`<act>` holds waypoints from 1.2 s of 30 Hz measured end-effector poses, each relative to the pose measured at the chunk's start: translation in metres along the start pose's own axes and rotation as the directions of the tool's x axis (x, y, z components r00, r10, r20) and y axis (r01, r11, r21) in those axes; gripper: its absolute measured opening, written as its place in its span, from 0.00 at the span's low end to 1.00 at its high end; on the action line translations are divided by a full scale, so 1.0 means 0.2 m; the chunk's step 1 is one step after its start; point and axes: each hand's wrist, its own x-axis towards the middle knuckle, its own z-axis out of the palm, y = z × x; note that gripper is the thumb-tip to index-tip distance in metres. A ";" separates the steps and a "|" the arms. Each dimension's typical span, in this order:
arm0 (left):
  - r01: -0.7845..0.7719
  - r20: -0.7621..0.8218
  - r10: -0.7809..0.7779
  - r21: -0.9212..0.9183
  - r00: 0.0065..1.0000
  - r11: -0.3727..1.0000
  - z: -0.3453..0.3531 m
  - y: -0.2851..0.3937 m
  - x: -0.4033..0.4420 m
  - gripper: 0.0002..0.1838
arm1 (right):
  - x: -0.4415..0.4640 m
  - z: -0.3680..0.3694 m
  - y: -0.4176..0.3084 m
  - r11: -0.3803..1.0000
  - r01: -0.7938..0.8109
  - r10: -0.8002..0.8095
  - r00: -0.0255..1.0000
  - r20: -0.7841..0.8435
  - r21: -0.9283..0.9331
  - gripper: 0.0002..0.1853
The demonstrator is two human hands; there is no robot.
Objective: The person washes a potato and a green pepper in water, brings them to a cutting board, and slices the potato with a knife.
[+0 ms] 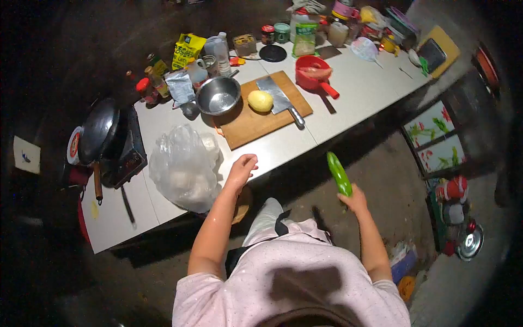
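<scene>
My right hand (355,199) is wrapped around the lower end of a glossy long green pepper (339,173), held off the table's front edge above the floor. Nothing is in my left hand (241,170), which hovers near the table edge with loosely bent fingers, thumb apart. Beyond it lies a wooden cutting board (245,133). A peeled potato (260,101) rests on the board beside a cleaver (275,94), whose handle points toward me. At the board's far left corner stands a metal bowl (218,95).
A bulging clear plastic bag (184,169) sits left of the board. Farther left, a wok (99,131) is on a stove (128,147). A red strainer (310,73) with something pinkish in it stands to the right. Bottles, jars and packets line the table's back (346,65).
</scene>
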 end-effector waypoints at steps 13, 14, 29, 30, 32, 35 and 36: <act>-0.130 -0.413 -0.267 -0.717 0.871 0.685 -0.46 0.01 1.06 0.24 | 1.01 0.15 -1.31 0.751 0.622 -0.554 0.776 0.301 -0.221 0.23; -0.044 -0.436 -0.317 -0.641 0.843 0.766 -0.46 0.02 1.08 0.25 | 1.06 0.18 -1.33 0.709 0.678 -0.624 0.731 0.278 -0.192 0.23; 0.319 -0.309 0.142 0.946 0.940 -0.051 -0.58 -0.32 0.61 0.18 | 1.33 0.60 -1.61 0.344 0.916 -0.819 0.400 0.411 -0.206 0.35; 0.318 -0.310 0.128 0.947 0.942 -0.047 -0.59 -0.32 0.58 0.18 | 1.33 0.60 -1.61 0.346 0.917 -0.814 0.399 0.423 -0.200 0.35; 0.258 -0.258 0.137 0.966 0.956 0.015 -0.61 -0.24 0.51 0.13 | 1.33 0.60 -1.64 0.366 0.911 -0.807 0.411 0.424 -0.187 0.34; 0.259 -0.265 0.230 0.964 0.936 0.056 -0.70 -0.41 0.48 0.11 | 1.37 0.61 -1.65 0.320 0.933 -0.870 0.359 0.337 -0.166 0.32; 0.236 -0.238 0.261 0.971 0.935 0.040 -0.75 -0.49 0.46 0.12 | 1.38 0.61 -1.65 0.328 0.930 -0.866 0.367 0.339 -0.168 0.32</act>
